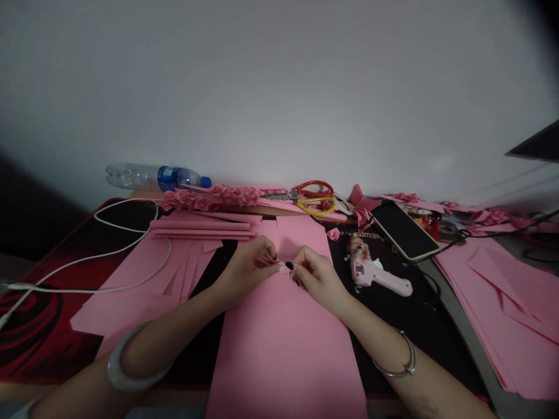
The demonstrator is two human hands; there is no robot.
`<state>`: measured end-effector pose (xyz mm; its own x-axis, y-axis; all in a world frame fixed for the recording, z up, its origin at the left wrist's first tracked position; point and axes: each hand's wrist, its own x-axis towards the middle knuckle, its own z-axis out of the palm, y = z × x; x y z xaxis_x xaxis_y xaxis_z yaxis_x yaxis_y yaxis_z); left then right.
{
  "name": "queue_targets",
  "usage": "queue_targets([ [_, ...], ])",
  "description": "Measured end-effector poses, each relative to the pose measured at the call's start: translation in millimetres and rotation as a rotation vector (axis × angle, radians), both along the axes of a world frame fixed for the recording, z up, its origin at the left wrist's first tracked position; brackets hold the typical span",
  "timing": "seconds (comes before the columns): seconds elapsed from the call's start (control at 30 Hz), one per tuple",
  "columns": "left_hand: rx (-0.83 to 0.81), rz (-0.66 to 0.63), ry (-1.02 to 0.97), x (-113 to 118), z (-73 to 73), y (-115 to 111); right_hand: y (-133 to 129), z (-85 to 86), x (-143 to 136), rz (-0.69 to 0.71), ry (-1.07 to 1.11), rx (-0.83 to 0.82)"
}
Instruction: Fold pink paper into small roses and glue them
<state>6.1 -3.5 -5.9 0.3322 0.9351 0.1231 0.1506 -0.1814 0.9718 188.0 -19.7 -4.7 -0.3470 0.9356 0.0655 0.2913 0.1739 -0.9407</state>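
Note:
Over a long pink paper sheet (286,349), my two hands meet fingertip to fingertip. Between them is a small piece of pink paper (279,263), mostly covered by the fingers. My left hand (251,265) pinches one side of it with thumb and forefinger. From the other side my right hand (315,273) pinches it too, its dark-painted nails showing. A pale pink glue gun (379,274) with a stained nozzle end lies to the right of my right hand. Close to the gun sits a small pink paper rose (333,234).
Scissors (317,203) with red and yellow handles lie at the back. Rolled pink paper tubes (201,228) and cut sheets (131,291) lie left, beside a white cable (87,289). A plastic bottle (144,176) lies along the wall. A phone (404,228) and more pink sheets (515,343) are right.

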Motion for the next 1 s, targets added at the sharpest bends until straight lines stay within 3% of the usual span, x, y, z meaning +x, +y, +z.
queue_targets([
  [0.2,-0.020,-0.039,-0.012,0.0,1.3,-0.3,0.3,-1.7,0.0,-0.027,-0.011,0.010],
  [0.37,0.001,0.022,0.043,-0.1,-0.9,-0.2,3.6,-1.2,-1.3,-0.134,0.036,0.069],
  [0.53,0.041,0.015,0.116,0.6,3.2,-0.7,3.2,-0.1,-1.3,-0.073,-0.054,0.085],
  [1.0,0.020,-0.047,-0.025,-1.0,5.3,1.9,1.5,-3.1,0.9,-0.066,-0.096,0.145],
])
